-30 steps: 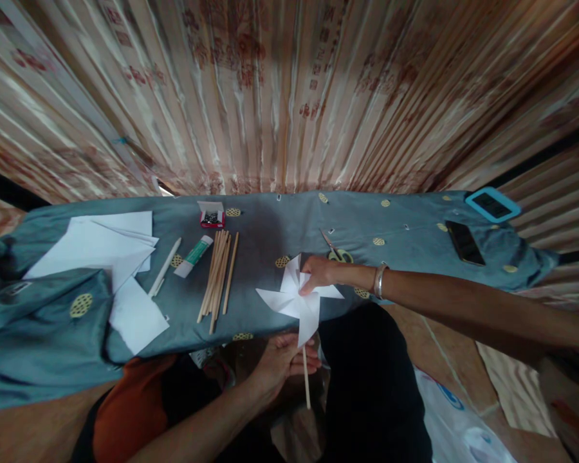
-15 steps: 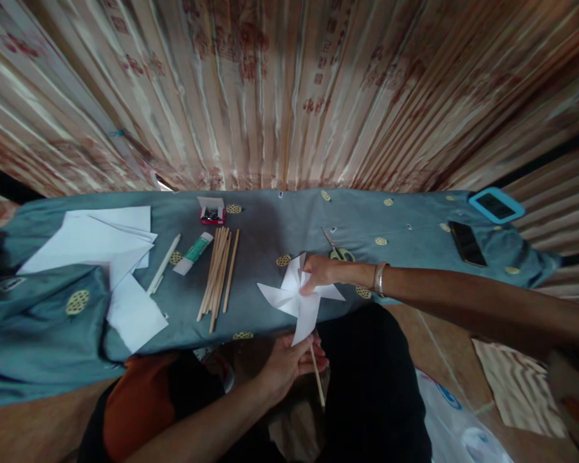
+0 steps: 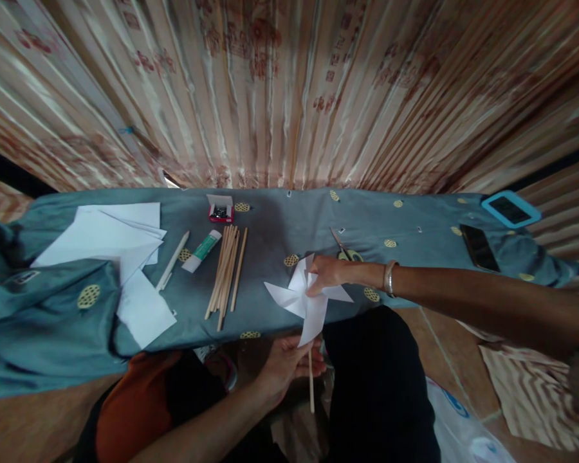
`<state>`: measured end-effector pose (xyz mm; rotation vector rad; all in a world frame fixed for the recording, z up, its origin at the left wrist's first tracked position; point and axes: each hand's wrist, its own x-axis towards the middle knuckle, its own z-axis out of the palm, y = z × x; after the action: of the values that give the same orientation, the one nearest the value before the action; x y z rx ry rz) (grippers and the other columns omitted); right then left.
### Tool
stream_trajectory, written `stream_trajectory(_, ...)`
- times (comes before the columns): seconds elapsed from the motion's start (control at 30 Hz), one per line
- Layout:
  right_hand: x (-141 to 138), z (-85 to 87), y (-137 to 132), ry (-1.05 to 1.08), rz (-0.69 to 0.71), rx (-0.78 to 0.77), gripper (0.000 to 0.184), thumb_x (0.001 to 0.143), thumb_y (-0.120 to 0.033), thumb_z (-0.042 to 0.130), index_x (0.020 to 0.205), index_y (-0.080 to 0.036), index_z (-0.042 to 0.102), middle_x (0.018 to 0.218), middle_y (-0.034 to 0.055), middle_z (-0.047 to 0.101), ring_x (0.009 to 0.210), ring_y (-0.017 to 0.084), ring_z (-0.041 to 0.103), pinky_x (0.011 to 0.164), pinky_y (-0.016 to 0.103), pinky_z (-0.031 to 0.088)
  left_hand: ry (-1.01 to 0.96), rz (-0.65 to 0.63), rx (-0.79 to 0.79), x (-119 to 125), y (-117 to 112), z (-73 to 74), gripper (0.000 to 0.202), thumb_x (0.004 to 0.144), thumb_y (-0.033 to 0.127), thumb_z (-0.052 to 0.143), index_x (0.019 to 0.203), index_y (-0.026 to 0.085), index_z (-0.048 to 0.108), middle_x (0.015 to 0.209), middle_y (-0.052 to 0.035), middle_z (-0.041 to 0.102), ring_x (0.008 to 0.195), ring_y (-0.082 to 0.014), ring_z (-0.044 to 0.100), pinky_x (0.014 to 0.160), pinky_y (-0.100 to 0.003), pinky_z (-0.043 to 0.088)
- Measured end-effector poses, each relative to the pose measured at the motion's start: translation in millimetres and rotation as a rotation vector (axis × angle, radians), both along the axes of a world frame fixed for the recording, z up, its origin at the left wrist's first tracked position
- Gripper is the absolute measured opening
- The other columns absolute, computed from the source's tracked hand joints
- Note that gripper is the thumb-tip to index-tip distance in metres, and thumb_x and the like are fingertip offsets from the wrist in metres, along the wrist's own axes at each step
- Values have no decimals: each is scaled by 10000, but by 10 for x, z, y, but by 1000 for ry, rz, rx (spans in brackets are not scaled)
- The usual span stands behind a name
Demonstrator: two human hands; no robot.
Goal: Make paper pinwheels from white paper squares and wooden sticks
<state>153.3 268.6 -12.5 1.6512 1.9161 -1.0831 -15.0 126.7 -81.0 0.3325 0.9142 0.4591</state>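
Observation:
A white paper pinwheel [image 3: 312, 315] faces up near the front edge of the cloth-covered table, its blades spread. My right hand [image 3: 325, 273] reaches in from the right, fingers closed at the pinwheel's middle. Below the edge, my left hand [image 3: 289, 363] is closed around a thin wooden stick [image 3: 311, 382] under the lowest blade. The stick's lower end points down between my knees; its upper part is hidden behind the paper. Just beyond my right hand lie scissors [image 3: 350, 254] with green handles, partly covered by the wrist.
Wooden sticks [image 3: 226, 276] lie left of the pinwheel, near an open red box [image 3: 220, 212] of small dark pieces. Further left are a glue stick [image 3: 201, 251], a white pen [image 3: 174, 260] and paper sheets [image 3: 106, 238]. A phone [image 3: 479, 247] and blue-framed device [image 3: 511, 209] lie right.
The whole view has shifted slightly, so things sit further right. The stick's lower end has swung left and now hangs nearly straight down. Both hands keep their hold.

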Motion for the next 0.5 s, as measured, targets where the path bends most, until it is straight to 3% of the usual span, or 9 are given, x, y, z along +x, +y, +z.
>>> stream_trajectory(0.23, -2, 6, 12, 7, -40, -29, 195, 666, -272, 780, 724, -112, 685, 728, 5, 649, 684, 138, 556, 551, 211, 376, 20, -37, 42, -54, 56, -2, 585, 441, 584, 888, 745, 112, 723, 575, -35, 673, 489, -143, 626, 547, -271, 486)
stream_trajectory(0.5, 18, -31, -4, 46, -52, -52, 201, 694, -260, 749, 804, -99, 704, 773, 21, 689, 681, 138, 581, 580, 212, 418, -12, -15, 51, 41, -11, -79, 507, 554, 541, 860, 768, 110, 701, 606, -34, 675, 511, -152, 640, 576, -293, 508)
